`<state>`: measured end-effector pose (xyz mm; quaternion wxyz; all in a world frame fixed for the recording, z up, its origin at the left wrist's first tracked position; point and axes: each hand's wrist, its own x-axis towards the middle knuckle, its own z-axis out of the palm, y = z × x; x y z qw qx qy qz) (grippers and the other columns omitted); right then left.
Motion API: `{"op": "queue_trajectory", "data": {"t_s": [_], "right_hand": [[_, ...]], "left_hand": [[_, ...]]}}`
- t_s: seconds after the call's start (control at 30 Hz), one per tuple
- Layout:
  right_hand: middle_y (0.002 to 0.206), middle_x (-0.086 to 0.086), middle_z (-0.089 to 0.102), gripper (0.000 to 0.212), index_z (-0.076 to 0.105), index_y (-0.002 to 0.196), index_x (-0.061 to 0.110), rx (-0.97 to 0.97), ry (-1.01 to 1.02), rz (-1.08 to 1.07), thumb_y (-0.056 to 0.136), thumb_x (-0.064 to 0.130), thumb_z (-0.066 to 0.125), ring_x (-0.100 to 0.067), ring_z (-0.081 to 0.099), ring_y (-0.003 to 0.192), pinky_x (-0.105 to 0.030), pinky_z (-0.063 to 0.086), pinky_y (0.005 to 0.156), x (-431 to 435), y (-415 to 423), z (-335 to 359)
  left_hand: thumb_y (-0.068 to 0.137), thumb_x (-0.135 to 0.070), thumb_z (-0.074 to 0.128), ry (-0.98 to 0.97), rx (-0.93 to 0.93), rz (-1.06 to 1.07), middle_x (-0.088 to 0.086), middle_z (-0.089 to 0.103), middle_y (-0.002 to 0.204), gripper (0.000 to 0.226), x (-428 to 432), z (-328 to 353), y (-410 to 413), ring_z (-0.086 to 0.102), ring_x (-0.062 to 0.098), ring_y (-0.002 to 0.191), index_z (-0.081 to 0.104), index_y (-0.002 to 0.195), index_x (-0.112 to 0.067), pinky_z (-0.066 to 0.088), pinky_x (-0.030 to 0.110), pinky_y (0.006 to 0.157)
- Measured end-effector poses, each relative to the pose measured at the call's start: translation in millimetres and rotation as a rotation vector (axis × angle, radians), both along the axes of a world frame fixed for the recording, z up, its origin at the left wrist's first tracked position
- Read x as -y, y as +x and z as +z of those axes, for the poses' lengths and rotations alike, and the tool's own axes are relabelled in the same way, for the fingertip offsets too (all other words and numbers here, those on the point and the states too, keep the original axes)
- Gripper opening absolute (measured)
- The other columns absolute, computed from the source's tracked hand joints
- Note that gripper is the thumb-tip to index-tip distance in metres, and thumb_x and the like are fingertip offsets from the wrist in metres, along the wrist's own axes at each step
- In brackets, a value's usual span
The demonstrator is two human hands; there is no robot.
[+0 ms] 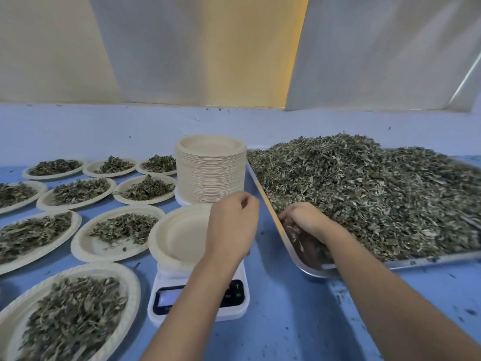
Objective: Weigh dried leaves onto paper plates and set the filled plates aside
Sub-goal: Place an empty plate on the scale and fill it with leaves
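An empty paper plate [177, 235] sits on a white digital scale [182, 295] in the middle of the blue table. My left hand [231, 225] hovers over the plate's right side with its fingers loosely curled, holding nothing that I can see. A big heap of dried leaves [364, 194] fills a metal tray [307, 269] on the right. My right hand [304, 220] is curled into the leaves at the tray's near left corner, gripping a bunch.
A tall stack of empty plates [210, 170] stands behind the scale. Several filled plates [117, 233] cover the table's left side. Leaf crumbs dot the blue surface [286, 321]. A pale wall rises behind.
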<state>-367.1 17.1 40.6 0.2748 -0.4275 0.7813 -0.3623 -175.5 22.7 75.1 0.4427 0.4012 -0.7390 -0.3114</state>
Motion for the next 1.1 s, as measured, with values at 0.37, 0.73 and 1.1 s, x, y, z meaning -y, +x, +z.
{"op": "queue_trajectory", "data": {"t_s": [0.37,0.73,1.1], "right_hand": [[0.113,-0.013,0.064,0.023,0.065,0.107,0.008,-0.344,-0.122,-0.209,0.09,0.013,0.051,-0.021,0.057,0.088,-0.03,0.047,0.077,-3,-23,-2],[0.157,-0.001,-0.025,0.055,-0.001,0.151,0.039,-0.496,0.173,0.058,0.102,0.049,0.02,-0.033,-0.015,0.145,-0.051,0.004,0.116,50,-13,-34],[0.153,-0.006,0.015,0.038,0.036,0.14,0.027,-0.735,0.026,0.106,0.102,0.034,0.031,-0.034,0.021,0.133,-0.053,0.033,0.104,50,-13,-31]], "left_hand": [[0.088,-0.015,0.049,0.061,-0.056,-0.057,0.008,0.069,0.079,0.025,-7,3,-7,0.062,0.013,0.072,0.069,0.078,-0.006,0.049,0.032,0.069],[0.089,-0.019,0.048,0.128,-0.129,-0.045,-0.011,0.068,0.079,0.028,3,8,4,0.063,0.009,0.078,0.065,0.07,-0.03,0.045,0.022,0.068],[0.088,-0.017,0.048,0.154,-0.162,-0.037,0.001,0.07,0.078,0.029,3,9,7,0.063,0.023,0.077,0.065,0.068,-0.029,0.051,0.038,0.072]]}}
